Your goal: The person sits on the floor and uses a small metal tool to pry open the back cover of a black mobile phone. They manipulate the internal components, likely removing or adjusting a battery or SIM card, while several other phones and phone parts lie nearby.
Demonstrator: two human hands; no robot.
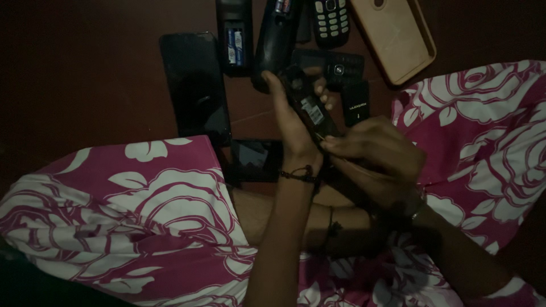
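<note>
Pretty dim here, but the left hand (293, 128) is wrapped around a small dark phone (310, 108) with its back open, fingers clamped on the body, holding it up over the floor (85, 74) between the knees. The right hand (378, 156) pinches in at the phone's lower edge, fingertips together; can't tell if there's anything between them. I'd say steady the phone firmly and work gently at that edge. Other handsets, a tan phone case (395, 37) and a loose battery (356, 102) lie just beyond.
</note>
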